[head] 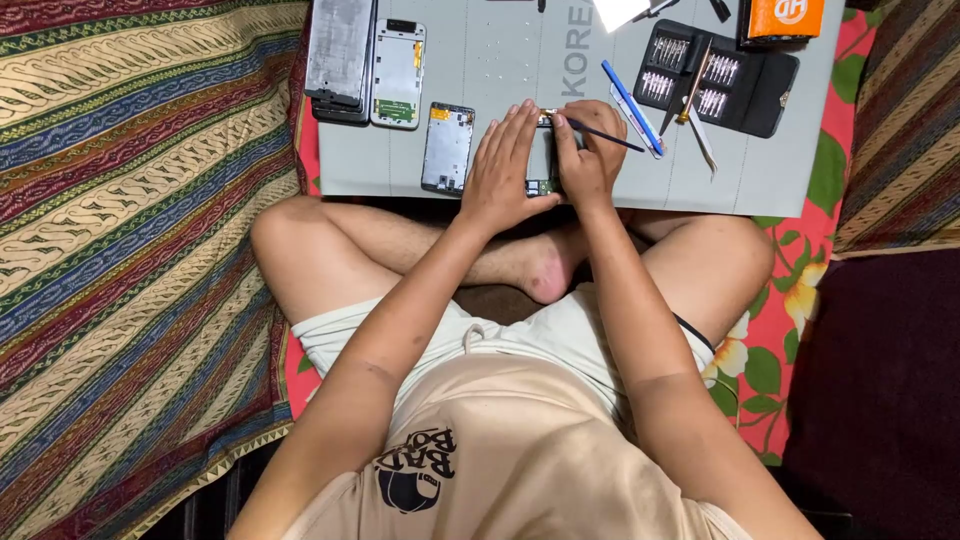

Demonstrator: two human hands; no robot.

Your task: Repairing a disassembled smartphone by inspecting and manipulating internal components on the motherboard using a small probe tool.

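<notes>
On the grey mat (500,60) before our crossed legs, we see both hands bent over an opened phone (541,160), which lies near the mat's front edge and is mostly hidden under them. Our left hand (505,165) lies flat over it, fingers straight and close together, pressing rather than gripping. Our right hand (588,150) has its fingers pinched shut on a thin dark tool (608,137), its tip at the phone's top end. Just left lies another phone frame (447,147); to the right, a black bit case (722,78) lies open
</notes>
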